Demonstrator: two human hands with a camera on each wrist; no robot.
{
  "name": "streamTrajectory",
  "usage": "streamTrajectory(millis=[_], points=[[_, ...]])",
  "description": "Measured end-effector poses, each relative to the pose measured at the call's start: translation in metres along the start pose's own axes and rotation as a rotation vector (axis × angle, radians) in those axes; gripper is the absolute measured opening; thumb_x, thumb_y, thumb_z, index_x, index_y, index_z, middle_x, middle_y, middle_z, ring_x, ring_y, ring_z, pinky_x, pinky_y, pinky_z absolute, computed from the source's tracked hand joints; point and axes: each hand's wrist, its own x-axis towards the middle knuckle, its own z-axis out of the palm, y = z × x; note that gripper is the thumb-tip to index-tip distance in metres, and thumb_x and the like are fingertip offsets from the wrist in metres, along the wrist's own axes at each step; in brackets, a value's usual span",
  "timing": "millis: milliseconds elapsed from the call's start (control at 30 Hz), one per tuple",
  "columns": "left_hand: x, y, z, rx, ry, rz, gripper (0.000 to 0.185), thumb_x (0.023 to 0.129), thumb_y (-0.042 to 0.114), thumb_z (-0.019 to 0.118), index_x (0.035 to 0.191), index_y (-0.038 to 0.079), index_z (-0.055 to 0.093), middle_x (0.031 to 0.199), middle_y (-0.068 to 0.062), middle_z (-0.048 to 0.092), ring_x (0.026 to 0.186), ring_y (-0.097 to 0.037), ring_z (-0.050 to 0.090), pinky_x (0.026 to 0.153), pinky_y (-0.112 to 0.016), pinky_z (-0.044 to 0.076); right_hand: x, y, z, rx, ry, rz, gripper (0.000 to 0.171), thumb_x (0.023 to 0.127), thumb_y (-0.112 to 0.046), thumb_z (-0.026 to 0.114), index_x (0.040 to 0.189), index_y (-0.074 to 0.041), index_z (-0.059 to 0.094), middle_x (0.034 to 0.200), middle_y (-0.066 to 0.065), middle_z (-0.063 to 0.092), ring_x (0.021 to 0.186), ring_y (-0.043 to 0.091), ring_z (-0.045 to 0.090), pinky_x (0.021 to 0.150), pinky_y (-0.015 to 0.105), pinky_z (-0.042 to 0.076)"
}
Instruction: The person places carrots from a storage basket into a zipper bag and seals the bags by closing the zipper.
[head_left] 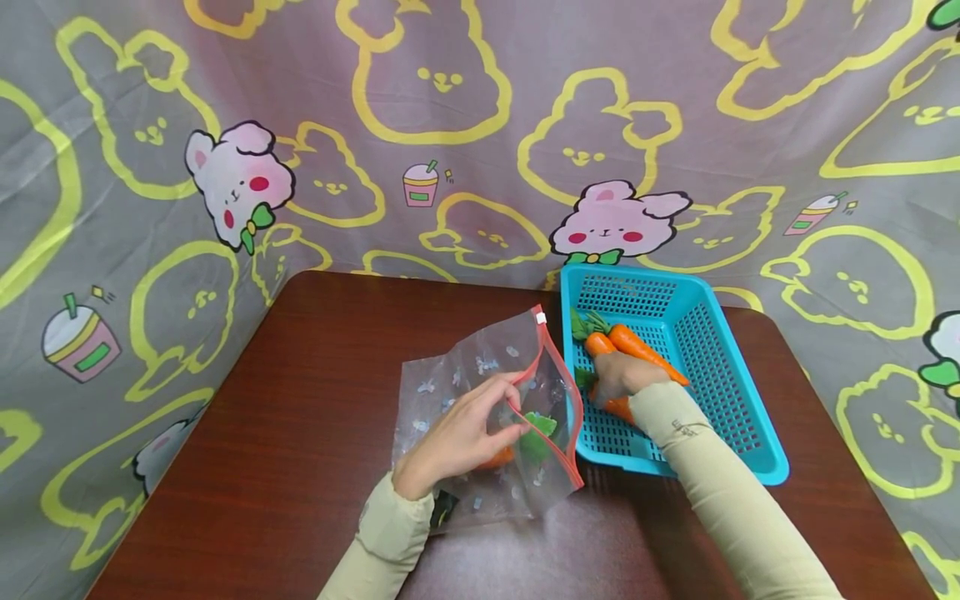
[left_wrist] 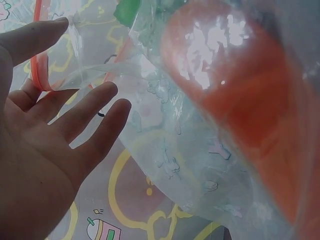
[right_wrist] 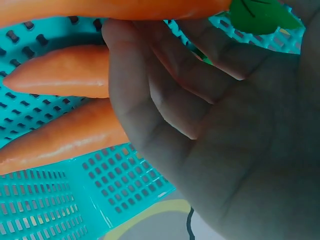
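Just left of the turquoise basket point(head_left: 748, 392), the left hand point(head_left: 468, 425) pinches the red-edged zip bag point(head_left: 480, 362), its mouth gaping toward the basket, a bagged carrot point(left_wrist: 240, 110) inside; holding that mouth wide and steady should prevent snagging. In the basket's left part, the right hand point(head_left: 630, 375) curls its fingers round the near carrot point(right_wrist: 125, 9), thumb contact hidden; gripping the thick middle would probably lift cleanest. Farther back in the basket lie two other carrots point(head_left: 647, 348), best left undisturbed.

Inside the blue basket point(head_left: 699, 333), the blurred right hand point(head_left: 628, 375) partly hides one carrot point(head_left: 619, 409) — left of the basket, a bagged carrot point(head_left: 498, 459) is partly covered.
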Motion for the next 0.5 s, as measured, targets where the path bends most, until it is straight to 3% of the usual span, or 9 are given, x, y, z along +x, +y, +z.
streamTrajectory(millis=[100,333,500], points=[[0.000,0.000,0.000,-0.002,0.003,0.001,0.022,0.088,0.017,0.071,0.098,0.014,0.051,0.146,0.002,0.047,0.130,-0.021,0.051,0.088,-0.045,0.050,-0.001,0.002,-0.001,0.019,0.000,-0.013,0.020,0.080,-0.028,0.072,0.088,-0.013,0.060,0.091,0.008,0.058,0.093,0.030,0.049,0.067,0.040,0.047],[0.000,-0.001,0.000,-0.026,-0.004,0.000,0.022,0.088,0.016,0.071,0.098,0.011,0.052,0.146,0.001,0.047,0.131,-0.019,0.050,0.093,-0.047,0.050,-0.003,0.007,-0.006,0.108,-0.029,0.001,0.047,0.082,-0.030,0.072,0.121,-0.011,0.055,0.108,0.012,0.054,0.101,0.034,0.045,0.071,0.040,0.047],[0.001,0.000,0.000,-0.034,-0.007,0.001,0.022,0.088,0.015,0.071,0.098,0.012,0.051,0.147,0.000,0.047,0.132,-0.019,0.049,0.094,-0.047,0.050,-0.004,0.010,-0.011,0.106,-0.039,-0.031,0.039,0.082,-0.026,0.070,0.115,-0.013,0.056,0.105,0.009,0.057,0.096,0.029,0.048,0.069,0.038,0.044]])
